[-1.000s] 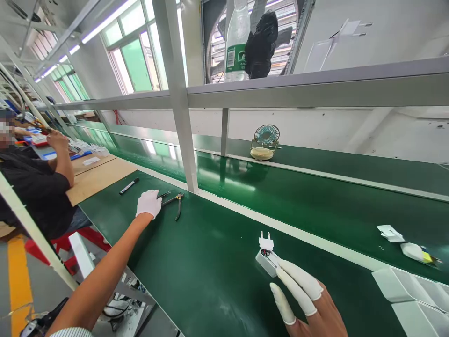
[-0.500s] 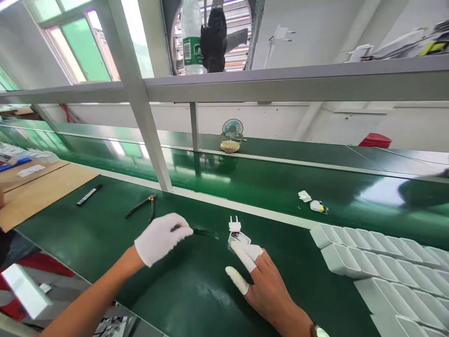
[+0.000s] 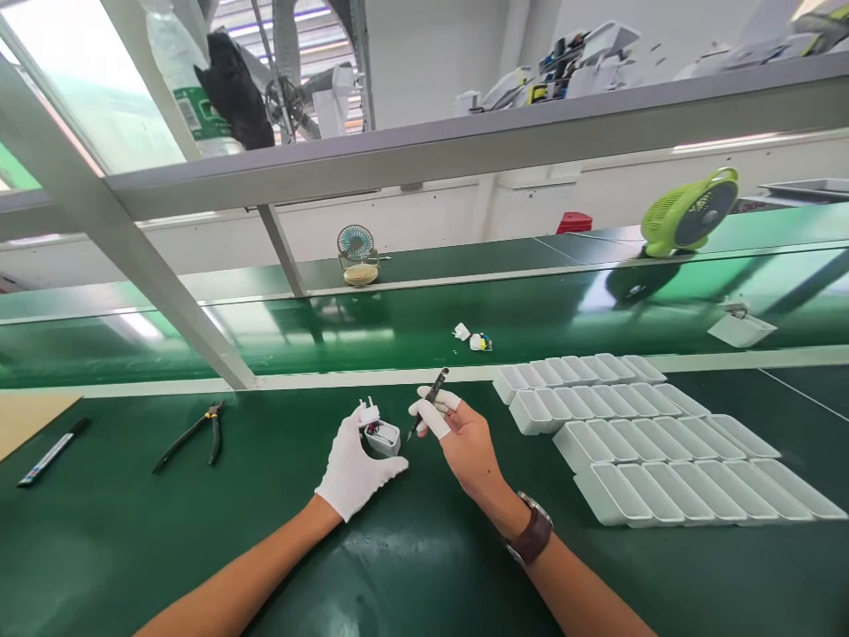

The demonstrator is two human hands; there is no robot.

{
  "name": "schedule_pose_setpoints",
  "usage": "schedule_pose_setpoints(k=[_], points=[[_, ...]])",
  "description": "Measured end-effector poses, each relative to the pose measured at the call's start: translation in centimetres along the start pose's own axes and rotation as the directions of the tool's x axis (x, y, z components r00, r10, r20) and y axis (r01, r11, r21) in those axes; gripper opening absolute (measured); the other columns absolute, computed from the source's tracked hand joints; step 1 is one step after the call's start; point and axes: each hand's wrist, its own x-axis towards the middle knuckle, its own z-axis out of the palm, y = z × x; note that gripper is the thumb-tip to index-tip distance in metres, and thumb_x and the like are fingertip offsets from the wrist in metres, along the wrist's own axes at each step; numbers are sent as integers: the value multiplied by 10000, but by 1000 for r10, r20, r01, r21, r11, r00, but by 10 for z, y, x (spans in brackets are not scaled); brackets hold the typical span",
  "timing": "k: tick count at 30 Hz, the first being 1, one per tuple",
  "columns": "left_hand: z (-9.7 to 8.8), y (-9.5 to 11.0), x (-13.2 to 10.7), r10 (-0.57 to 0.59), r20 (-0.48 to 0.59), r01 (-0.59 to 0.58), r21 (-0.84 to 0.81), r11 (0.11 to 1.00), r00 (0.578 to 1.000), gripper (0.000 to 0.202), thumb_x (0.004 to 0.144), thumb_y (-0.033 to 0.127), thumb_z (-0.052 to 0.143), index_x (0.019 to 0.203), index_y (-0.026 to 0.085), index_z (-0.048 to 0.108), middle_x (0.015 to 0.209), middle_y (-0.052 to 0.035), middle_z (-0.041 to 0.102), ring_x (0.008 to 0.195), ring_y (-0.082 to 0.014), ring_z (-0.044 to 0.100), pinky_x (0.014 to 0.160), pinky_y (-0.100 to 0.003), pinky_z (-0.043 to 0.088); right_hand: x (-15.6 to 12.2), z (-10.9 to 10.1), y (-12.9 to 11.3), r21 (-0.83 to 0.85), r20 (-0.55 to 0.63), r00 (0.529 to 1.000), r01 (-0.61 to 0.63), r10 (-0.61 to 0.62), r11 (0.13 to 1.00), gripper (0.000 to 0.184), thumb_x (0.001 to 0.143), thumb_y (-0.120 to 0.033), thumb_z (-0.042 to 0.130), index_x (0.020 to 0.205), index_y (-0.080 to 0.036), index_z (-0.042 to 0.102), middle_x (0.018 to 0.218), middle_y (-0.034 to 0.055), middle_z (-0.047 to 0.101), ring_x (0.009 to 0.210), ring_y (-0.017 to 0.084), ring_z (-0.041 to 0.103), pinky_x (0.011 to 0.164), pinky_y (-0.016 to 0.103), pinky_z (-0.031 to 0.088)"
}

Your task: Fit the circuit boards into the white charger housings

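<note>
My left hand (image 3: 355,464), in a white glove, curls around a small white plug adapter housing (image 3: 383,439) on the green bench. Its fingers are at the left side and the thumb lies in front. The housing is open at the top, with wires showing inside, and a white two-pin plug cap (image 3: 370,414) is at its back edge. White finger cots cover some fingertips of my right hand (image 3: 457,433). Those fingers pinch slim black tweezers (image 3: 434,389), slanted with the fine tip down, just right of the housing.
Several rows of white open housings (image 3: 637,442) stand at right. Pliers (image 3: 192,435) and a marker pen (image 3: 53,453) lie at left, near cardboard (image 3: 33,416). Loose plug parts (image 3: 474,339) lie beyond the pale strip. A shelf beam (image 3: 398,164) crosses above; a green fan (image 3: 690,212) is at far right.
The tweezers have passed from my left hand to my right. My left hand has moved right onto the housing, and my right hand has left it. The view has turned right.
</note>
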Motion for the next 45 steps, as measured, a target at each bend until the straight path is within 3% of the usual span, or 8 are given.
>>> schedule_pose_setpoints(k=[5, 8, 12, 20, 29, 33, 37, 45], points=[[22, 6, 15, 119, 18, -117, -88, 989, 993, 519, 688, 173, 730, 1163, 201, 525, 1084, -85, 663, 994, -237, 676, 925, -437, 531, 2, -1, 4, 73, -12, 1000, 8, -7, 997, 398, 827, -477, 719, 1082, -190, 616, 1006, 91, 726, 836, 210, 698, 791, 379, 581], [12, 4, 25, 172, 66, -158, -179, 971, 983, 471, 667, 121, 656, 1124, 182, 557, 1028, -69, 671, 923, -209, 685, 906, -407, 540, 4, -4, 12, -196, 47, 997, 77, -69, 978, 394, 949, -484, 538, 1198, -179, 567, 1047, 104, 711, 892, 208, 695, 764, 350, 582], [-18, -11, 34, 169, 201, -135, -174, 976, 965, 469, 634, 173, 646, 1102, 187, 619, 1182, -98, 667, 1048, -255, 661, 986, -442, 505, 3, -9, 24, -653, 210, 975, 192, -68, 733, 328, 991, -366, 445, 1176, -165, 626, 856, 61, 700, 760, 189, 663, 712, 325, 542], [-59, -38, 41, 186, 194, -161, -137, 977, 963, 403, 649, 228, 620, 1047, 217, 683, 1352, -98, 611, 1293, -326, 547, 1088, -470, 430, -15, 4, 37, -843, 413, 908, 353, 67, 406, 207, 924, -319, 598, 1028, -204, 736, 912, 66, 695, 821, 214, 662, 762, 314, 488], [-51, -46, 40, 143, 217, -83, -267, 960, 965, 544, 650, 132, 613, 1189, 204, 625, 1166, -96, 688, 840, -220, 683, 767, -354, 568, 116, -22, 42, -996, 15, 1000, 13, 19, 90, 466, 916, -431, 621, 1244, -100, 596, 1249, 217, 603, 1204, 343, 548, 1022, 435, 409], [-50, -48, 41, 131, 244, -56, -292, 955, 961, 567, 653, 120, 603, 1214, 202, 606, 1107, -86, 697, 721, -184, 659, 695, -337, 561, 167, -20, 51, -993, -99, 995, -97, -18, 65, 467, 920, -455, 645, 1241, -122, 588, 1278, 163, 596, 1177, 304, 572, 999, 484, 452], [-50, -47, 42, 122, 245, -41, -312, 949, 962, 628, 625, 126, 635, 1248, 199, 594, 1159, -92, 692, 959, -242, 675, 882, -382, 543, 185, -8, 55, -993, -75, 997, -71, -32, 98, 368, 964, -430, 604, 1226, -171, 606, 1279, 100, 610, 1134, 254, 605, 973, 485, 489], [-51, -51, 42, 139, 227, -68, -294, 953, 964, 575, 638, 153, 671, 1208, 210, 624, 1175, -90, 677, 970, -249, 670, 892, -390, 542, 106, -27, 53, -985, 66, 997, 72, -43, 155, 458, 866, -349, 577, 1268, -134, 616, 1186, 141, 689, 1109, 282, 621, 962, 368, 474]])
